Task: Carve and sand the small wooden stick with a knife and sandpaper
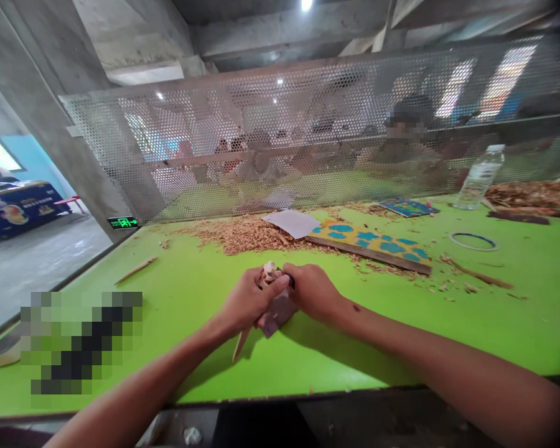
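My left hand (249,298) is closed around a small carved wooden piece, whose pale top (269,269) shows above the fingers. From under that hand a thin wooden stick end (240,345) points down toward the table; whether it belongs to the same piece is hidden. Against the left hand, my right hand (315,289) is closed, its fingers curled at the piece. A purple-grey sheet (280,311), which looks like sandpaper, hangs between both hands. Something dark shows by the right fingertips, too small to make out. Both hands are just above the green table (205,373).
Wood shavings (247,235) are heaped behind my hands, beside a white paper (293,223) and a yellow-and-blue painted board (371,241). Rightward lie a tape ring (473,241), a stick (483,274) and a water bottle (480,177). A perforated screen (205,155) closes the back; people sit beyond.
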The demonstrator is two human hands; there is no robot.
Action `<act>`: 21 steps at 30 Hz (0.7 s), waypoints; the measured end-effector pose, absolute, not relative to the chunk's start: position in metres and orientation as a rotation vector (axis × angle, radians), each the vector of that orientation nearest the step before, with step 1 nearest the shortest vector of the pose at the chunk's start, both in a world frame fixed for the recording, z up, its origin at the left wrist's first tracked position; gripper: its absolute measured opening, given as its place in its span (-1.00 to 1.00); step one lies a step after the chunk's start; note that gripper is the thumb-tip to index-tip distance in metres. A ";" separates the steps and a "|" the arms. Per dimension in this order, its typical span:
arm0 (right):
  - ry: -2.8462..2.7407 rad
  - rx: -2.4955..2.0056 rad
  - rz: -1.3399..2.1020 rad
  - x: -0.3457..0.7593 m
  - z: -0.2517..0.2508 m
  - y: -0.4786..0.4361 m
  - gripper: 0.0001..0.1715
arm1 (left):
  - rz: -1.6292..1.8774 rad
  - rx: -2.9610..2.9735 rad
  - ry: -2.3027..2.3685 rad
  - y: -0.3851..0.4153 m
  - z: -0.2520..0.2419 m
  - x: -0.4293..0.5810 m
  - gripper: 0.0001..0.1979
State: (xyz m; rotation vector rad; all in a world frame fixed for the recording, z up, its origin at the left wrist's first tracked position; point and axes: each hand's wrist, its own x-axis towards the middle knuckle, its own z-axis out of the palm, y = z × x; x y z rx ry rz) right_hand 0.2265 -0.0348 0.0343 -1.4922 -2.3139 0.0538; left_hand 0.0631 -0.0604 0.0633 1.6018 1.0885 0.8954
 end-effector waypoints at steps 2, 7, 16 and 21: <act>-2.315 -1.392 0.164 0.227 0.034 -0.035 -0.79 | 0.925 1.629 1.103 -0.061 0.065 0.062 -0.56; -2.315 -1.056 0.519 0.231 0.037 -0.029 -0.77 | 0.925 1.692 1.090 -0.059 0.067 0.059 -0.54; -2.211 -1.354 0.173 0.229 0.033 -0.034 -0.78 | 0.880 1.685 1.095 -0.060 0.068 0.063 -0.53; -2.316 -1.077 0.548 0.230 0.028 -0.028 -0.77 | 0.864 1.728 1.114 -0.053 0.061 0.059 -0.56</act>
